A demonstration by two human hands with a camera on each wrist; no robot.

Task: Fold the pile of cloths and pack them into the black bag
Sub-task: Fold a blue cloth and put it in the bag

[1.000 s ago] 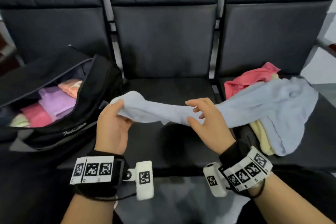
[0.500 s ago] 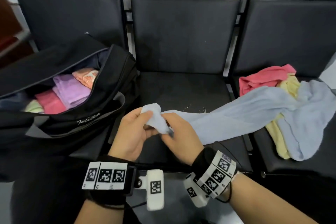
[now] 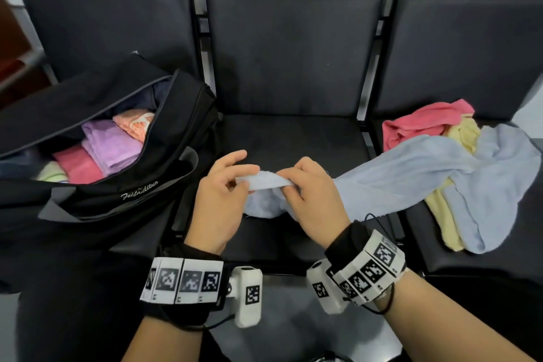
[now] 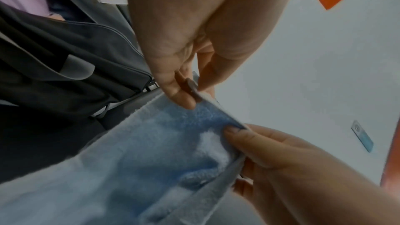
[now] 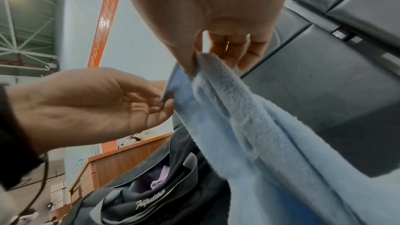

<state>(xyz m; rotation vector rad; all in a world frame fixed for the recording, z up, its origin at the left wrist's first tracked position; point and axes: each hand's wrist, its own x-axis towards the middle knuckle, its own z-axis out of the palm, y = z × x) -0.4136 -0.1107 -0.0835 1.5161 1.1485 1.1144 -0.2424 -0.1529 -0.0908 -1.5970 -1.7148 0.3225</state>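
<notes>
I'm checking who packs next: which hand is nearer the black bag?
Left. The left hand pinches the blue cloth right beside the black bag; the right hand pinches the same edge farther from it, toward the pile.

The soft-sided black zip bag (image 3: 164,173) ran off the head view's left edge, its flap hiding whatever lay deeper inside; a crumpled pale yellow cloth (image 3: 440,214) lay mostly buried under the light blue terry towel (image 3: 411,173)
</notes>
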